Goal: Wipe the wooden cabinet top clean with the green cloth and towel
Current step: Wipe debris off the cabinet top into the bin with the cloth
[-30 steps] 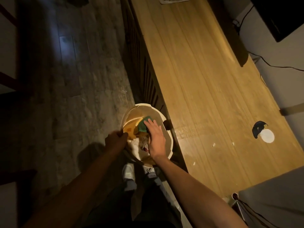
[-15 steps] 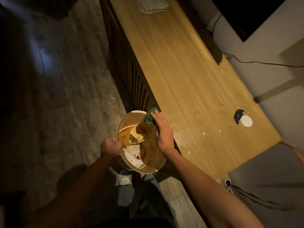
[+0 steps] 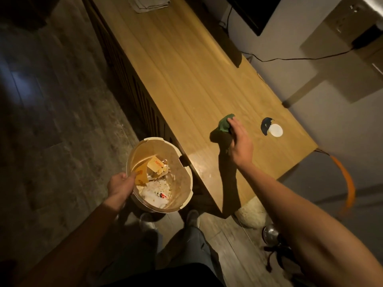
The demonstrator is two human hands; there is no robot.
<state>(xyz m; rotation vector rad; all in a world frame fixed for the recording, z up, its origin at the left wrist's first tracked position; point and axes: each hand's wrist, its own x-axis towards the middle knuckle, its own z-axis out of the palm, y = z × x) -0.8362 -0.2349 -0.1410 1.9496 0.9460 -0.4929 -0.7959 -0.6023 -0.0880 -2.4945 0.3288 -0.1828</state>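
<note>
The right hand has its fingers bunched on the green cloth above the counter; press flat and sweep crumbs toward the waste bin, whose rim the left hand grips.

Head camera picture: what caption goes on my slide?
Right hand carries green cloth over cabinet top; left hand holds bin.

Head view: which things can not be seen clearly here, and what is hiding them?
- Towel: cut off by the top edge.
- Green cloth: partly covered by the right hand; its grip is hidden.
- Bin: the paper scraps are too small and dim to identify.
- Orange strip: blurred.
- Dark-and-white mark on the cabinet top: unclear.
</note>
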